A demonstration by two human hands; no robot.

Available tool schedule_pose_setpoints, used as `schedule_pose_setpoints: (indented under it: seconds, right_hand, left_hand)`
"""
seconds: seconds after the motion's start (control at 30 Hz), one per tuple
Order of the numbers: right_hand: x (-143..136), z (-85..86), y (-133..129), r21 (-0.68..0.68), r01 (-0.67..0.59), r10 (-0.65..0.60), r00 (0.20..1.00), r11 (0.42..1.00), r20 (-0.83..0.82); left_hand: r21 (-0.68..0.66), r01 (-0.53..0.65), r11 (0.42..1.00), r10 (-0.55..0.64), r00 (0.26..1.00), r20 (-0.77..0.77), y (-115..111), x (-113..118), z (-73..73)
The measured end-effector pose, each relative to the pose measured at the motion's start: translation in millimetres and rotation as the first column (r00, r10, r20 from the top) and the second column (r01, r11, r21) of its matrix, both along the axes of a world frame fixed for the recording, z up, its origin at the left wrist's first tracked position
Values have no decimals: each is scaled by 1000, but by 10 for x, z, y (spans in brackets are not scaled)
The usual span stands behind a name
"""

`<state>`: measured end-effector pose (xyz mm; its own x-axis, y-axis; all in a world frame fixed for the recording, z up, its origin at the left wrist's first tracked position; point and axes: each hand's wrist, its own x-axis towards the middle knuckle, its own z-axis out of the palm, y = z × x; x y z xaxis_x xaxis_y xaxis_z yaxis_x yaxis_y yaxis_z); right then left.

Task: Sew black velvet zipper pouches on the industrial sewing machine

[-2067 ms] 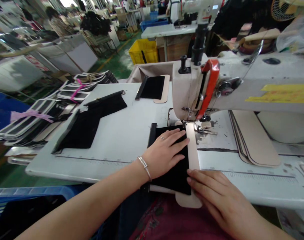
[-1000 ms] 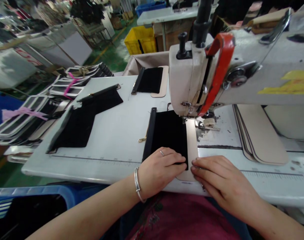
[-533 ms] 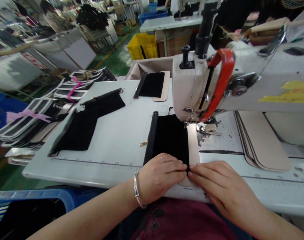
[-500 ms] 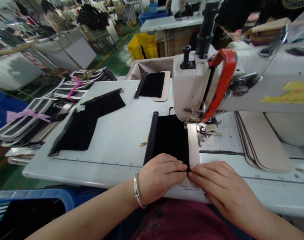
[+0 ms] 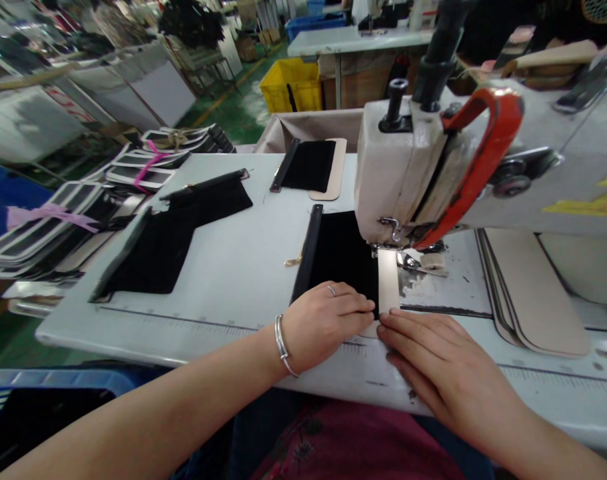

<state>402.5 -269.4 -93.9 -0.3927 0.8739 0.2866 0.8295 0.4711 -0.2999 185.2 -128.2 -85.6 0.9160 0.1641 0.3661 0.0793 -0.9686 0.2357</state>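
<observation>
A black fabric piece (image 5: 344,257) lies on a beige panel (image 5: 388,283), its right side under the needle area of the sewing machine (image 5: 388,167). Along its left edge runs a dark zipper strip (image 5: 310,250) with a gold zipper pull (image 5: 293,261). My left hand (image 5: 326,320) rests flat on the near part of the black fabric, fingers stretched to the right. On the near end of the beige panel lies my right hand (image 5: 443,357), fingers extended and almost meeting the left fingertips. The panel's near end is partly hidden under my hands.
Black zippered pieces (image 5: 156,257) lie at the table's left, and another black piece on a beige panel (image 5: 308,165) at the back. Beige panels (image 5: 538,293) are stacked at right. Tied bundles (image 5: 58,220) stand beyond the left edge. A blue crate (image 5: 83,380) is at lower left.
The black fabric and beige panel have shifted away from me, further under the machine head. Both hands have moved forward with them. The view has shifted slightly.
</observation>
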Motion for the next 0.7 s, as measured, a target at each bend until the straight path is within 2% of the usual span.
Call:
schedule_pose_setpoints:
  seconds: [0.37,0.7]
  right_hand:
    - [45,47,196,9,48,-48,999,999,7]
    - [120,40,386,22,67,-69,996,997,54]
  left_hand:
    - [84,31,996,-32,999,9,254,112,-15]
    - [185,-38,982,41,999,-12,396,221,-44]
